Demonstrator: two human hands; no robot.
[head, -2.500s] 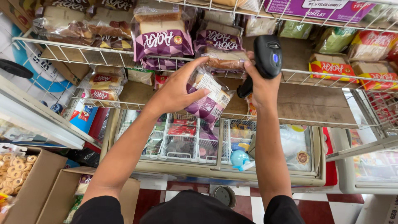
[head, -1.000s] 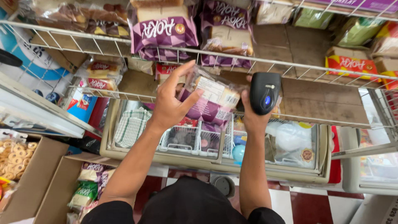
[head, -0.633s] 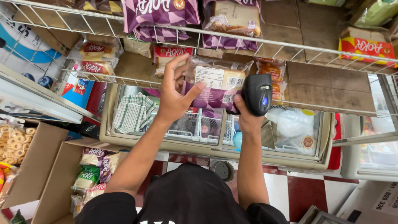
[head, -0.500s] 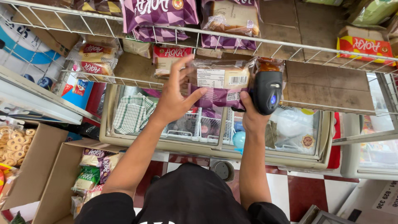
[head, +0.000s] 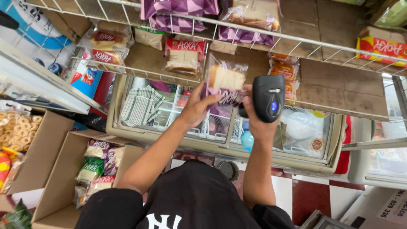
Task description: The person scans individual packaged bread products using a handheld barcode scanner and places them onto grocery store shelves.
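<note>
The left hand [head: 196, 111] grips a clear-and-purple packet of sliced cake [head: 224, 87] by its lower left side, fingers wrapped around the wrapper and thumb laid across its front. The packet stands upright, raised in front of the wire shelves, with the pale slice showing through the clear top half and the purple printed band below. The right hand [head: 255, 121] is clenched around the handle of a black handheld barcode scanner [head: 268, 98], whose head sits just to the right of the packet, almost touching its edge (a small blue light shows on the scanner's back).

Behind the hands runs a white wire shelf [head: 140, 70] lined with brown cardboard. On it lie a red-and-clear cake packet [head: 183, 54] just left of the held one, two more red-banded packets [head: 104, 46] further left, and an orange snack packet [head: 285, 68] right of the scanner. The higher wire shelf [head: 296, 39] carries purple bags [head: 178, 10] and a red and yellow box [head: 381, 44] at the far right.

Below the shelves stands a chest freezer [head: 135, 135] with sliding glass lids; a green checked cloth [head: 142, 105] lies on its left lid. On the floor at lower left an open cardboard box [head: 55, 178] holds several green and purple snack packets [head: 99, 159], and beside it another carton [head: 38, 148] holds ring-shaped biscuits [head: 17, 127]. The floor shows red and white tiles [head: 309, 197].
</note>
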